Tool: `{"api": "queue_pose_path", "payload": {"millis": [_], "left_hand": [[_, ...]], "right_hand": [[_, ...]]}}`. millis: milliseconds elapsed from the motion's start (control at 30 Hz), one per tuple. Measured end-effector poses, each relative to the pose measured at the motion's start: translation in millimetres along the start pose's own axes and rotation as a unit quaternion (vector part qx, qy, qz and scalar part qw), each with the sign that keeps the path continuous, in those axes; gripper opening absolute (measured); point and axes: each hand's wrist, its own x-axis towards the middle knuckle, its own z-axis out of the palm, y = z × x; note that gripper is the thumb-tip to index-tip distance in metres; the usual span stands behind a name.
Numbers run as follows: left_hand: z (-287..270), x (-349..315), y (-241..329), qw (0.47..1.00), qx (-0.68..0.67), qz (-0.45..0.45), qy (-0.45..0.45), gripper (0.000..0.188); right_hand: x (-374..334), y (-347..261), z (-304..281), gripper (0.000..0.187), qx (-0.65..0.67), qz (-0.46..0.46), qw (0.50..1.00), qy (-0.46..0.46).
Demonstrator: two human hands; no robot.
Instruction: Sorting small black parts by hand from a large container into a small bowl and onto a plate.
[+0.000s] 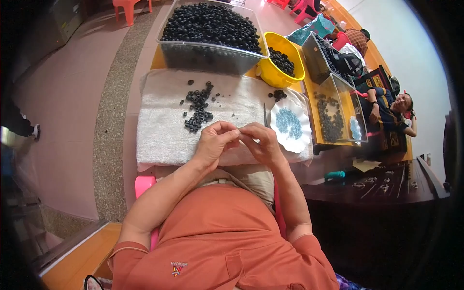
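Observation:
My left hand [215,142] and my right hand [262,143] meet fingertip to fingertip over the near part of a white towel [162,137]. Both are pinched closed; whatever they hold is too small or hidden to make out. Just beyond the left hand lies a loose pile of small black ring-shaped parts [197,108]. Right of my right hand sits a white wavy-rimmed plate [296,145] with tiny bluish pieces [288,123] spread on it. A thin dark tool [265,115] lies by the plate's left edge. A few more black parts [277,94] rest above the plate.
A large clear bin [212,58] full of black parts stands at the far edge, beside a yellow basin [299,72] holding more. Further right are other clear bins [338,113]. A person [386,108] sits at the right. A teal bottle [334,175] lies on a dark surface.

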Motion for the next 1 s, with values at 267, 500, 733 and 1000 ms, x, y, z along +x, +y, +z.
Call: {"api": "queue_pose_path", "payload": {"millis": [267, 500, 733, 1000], "left_hand": [[0, 1, -5, 0.998, 0.050, 0.030, -0.001, 0.009], [2, -1, -5, 0.995, 0.092, 0.047, 0.000, 0.009], [6, -3, -3, 0.979, 0.186, 0.084, 0.006, 0.009], [10, -8, 1, 0.927, 0.328, 0.183, 0.021, 0.008]], "right_hand": [[-5, 1, 4, 0.014, 0.104, 0.116, 0.988, 0.014], [-2, 3, -2, 0.011, 0.310, 0.235, 0.921, 0.015], [-2, 3, -1, 0.011, 0.303, 0.256, 0.918, 0.017], [-9, 7, 3, 0.008, 0.132, 0.138, 0.981, 0.034]]}}
